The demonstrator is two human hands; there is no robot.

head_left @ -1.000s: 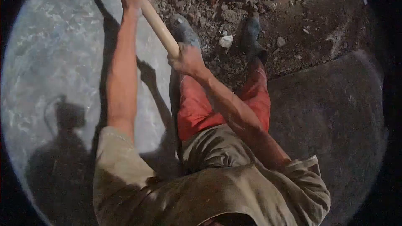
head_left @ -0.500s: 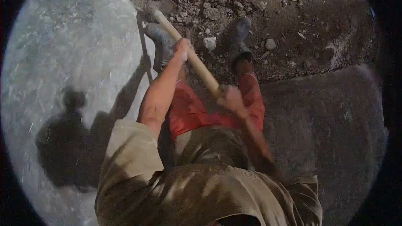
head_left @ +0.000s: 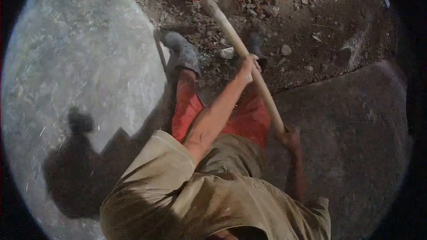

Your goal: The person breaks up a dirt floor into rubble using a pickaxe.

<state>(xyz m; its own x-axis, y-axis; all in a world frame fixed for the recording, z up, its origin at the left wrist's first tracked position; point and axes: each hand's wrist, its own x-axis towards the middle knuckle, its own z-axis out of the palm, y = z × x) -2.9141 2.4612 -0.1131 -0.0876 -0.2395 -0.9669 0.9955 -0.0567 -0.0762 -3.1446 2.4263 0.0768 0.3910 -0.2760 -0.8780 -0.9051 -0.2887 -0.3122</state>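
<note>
A hoe with a long, pale wooden handle slants across my view from upper left to lower right. Its dirt-coated head, partly blurred, is over the loose soil and rubble in front of my boots. Fingers of my left hand wrap round the middle of the handle, level with my right boot. Lower down, close to my right thigh, my right hand grips the rear end of the handle, somewhat smeared by motion.
My grey left boot stands beside the edge of a pale concrete slab, and my right boot is partly behind the handle. A whitish stone lies between them. A dark, smooth surface extends to the right.
Both hands have moved right with the hoe. Its head has swung from beside the concrete slab edge to over the rubble, and the rear end of the handle has shifted right and lower.
</note>
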